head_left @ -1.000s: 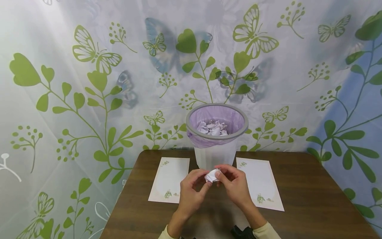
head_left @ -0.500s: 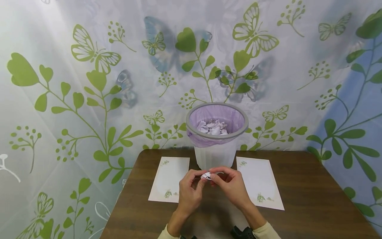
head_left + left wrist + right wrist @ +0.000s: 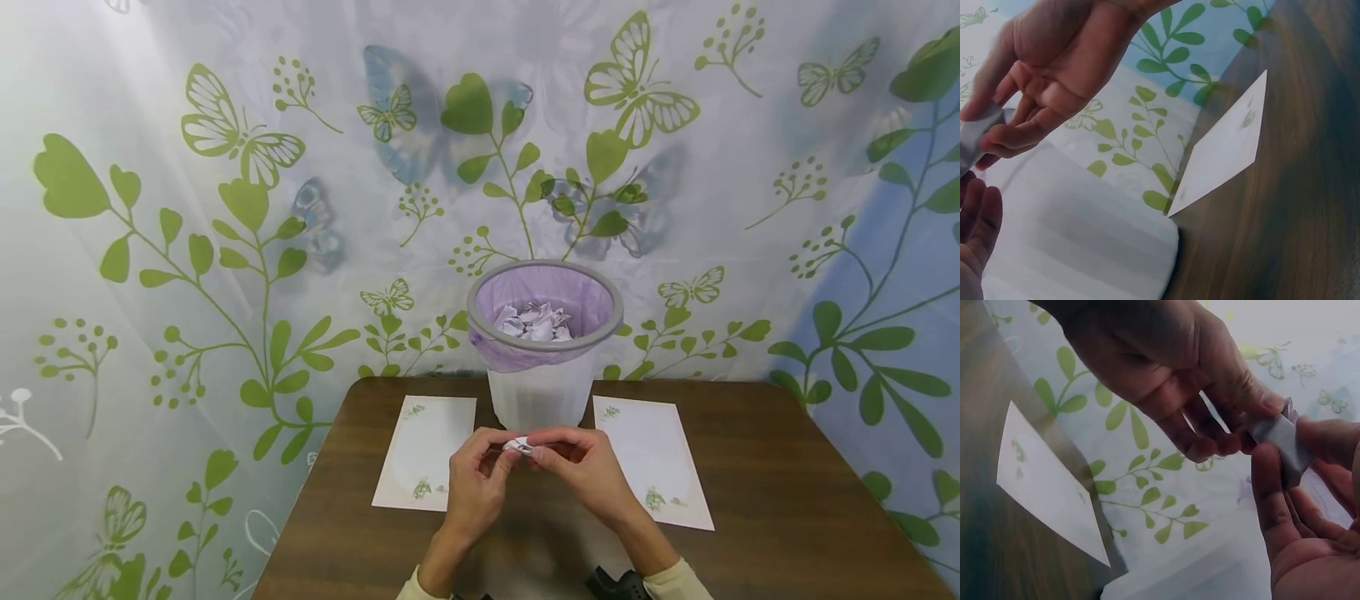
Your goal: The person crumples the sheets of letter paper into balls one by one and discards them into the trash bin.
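A: Where are you holding the paper piece (image 3: pixel 518 447)?

B: I'm holding it just below centre in the head view, in front of the white bin (image 3: pixel 536 400). My left grip (image 3: pixel 476 485) is pinching one end and my right grip (image 3: pixel 588 467) is pinching the other. Thumb and fingers are coming together on both sides, with only the paper between them.

A: So how are you working it well?

B: I'm judging this as a folding or crushing step; I can't tell which. Either way, I'd be anchoring one end firmly while the other grip is tucking and pressing. A thin edge is sticking up at the top of the piece in the right wrist view, so I'd be flattening that early.

A: What are you watching for?

B: Spring-back. Paper is likely to be loosening if both pinches are easing together, so I'd be shifting one at a time. I'm also minding the left sheet (image 3: pixel 420 446) and right sheet (image 3: pixel 647 454) lying on the surface (image 3: pixel 780 475). Both grips are overlapping their inner edges in the head view, though I can't tell how high they're hovering. I'd be making small movements, mostly with the fingertips.
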Tool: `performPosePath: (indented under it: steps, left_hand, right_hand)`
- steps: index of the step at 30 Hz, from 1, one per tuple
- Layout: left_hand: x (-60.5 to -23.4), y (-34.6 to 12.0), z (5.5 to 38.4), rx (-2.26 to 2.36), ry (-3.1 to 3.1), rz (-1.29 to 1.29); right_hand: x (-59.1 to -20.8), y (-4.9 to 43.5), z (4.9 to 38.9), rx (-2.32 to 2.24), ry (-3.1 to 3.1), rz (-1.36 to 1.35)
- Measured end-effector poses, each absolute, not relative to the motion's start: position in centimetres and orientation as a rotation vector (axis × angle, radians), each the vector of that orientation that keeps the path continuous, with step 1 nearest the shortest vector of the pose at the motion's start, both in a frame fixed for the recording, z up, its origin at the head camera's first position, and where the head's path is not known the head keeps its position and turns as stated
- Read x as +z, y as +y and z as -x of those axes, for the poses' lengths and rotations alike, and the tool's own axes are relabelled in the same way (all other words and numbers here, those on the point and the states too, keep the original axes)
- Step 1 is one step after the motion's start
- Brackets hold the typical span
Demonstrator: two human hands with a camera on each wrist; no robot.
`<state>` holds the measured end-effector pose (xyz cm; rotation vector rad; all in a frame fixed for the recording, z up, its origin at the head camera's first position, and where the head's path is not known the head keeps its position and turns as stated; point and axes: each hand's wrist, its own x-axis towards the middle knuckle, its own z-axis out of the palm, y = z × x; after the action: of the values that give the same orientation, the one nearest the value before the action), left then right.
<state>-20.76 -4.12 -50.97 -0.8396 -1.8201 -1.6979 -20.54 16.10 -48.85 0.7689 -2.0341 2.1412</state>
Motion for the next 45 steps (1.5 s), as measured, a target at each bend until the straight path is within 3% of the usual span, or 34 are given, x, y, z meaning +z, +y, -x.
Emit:
performPosePath:
  steps: [19,39,45]
  left_hand:
    - [-50.9,-4.4,20.7,-1.706,-1.778,0.988]
    - [-51.3,-5.0,20.6,-1.923,-1.894,0.635]
    - [-51.8,-5.5,20.6,-1.972,-1.888,0.671]
  right_hand:
    - [-48.6,15.8,19.8,1.967,-2.083,-0.547]
    - [-49.7,15.9,19.8,1.987,-2.095,-0.923]
    - [-50.6,15.2,19.6,1.881,-2.094,-0.871]
